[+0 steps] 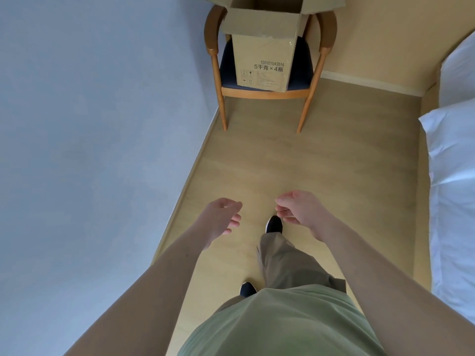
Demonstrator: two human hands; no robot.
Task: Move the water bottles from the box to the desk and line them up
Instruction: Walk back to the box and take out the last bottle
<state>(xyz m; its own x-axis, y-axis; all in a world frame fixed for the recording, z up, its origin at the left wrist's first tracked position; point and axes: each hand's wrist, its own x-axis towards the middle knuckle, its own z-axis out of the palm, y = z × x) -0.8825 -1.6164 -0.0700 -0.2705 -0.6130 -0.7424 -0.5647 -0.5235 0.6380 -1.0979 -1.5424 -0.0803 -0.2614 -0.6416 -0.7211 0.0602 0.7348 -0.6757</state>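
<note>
A tall brown cardboard box (pixel 264 47) with its top flaps open stands on the blue seat of a wooden armchair (pixel 305 70) at the far end of the floor. The inside of the box is hidden, and no water bottles or desk show in this view. My left hand (pixel 223 214) and my right hand (pixel 298 208) hang in front of me over the floor, well short of the chair. Both hold nothing, with fingers loosely curled.
A grey-blue wall (pixel 90 150) runs along the left. A bed with white bedding (pixel 455 176) lines the right side. A strip of light wooden floor (pixel 295 163) leads between them to the chair. My legs and dark shoes are below my hands.
</note>
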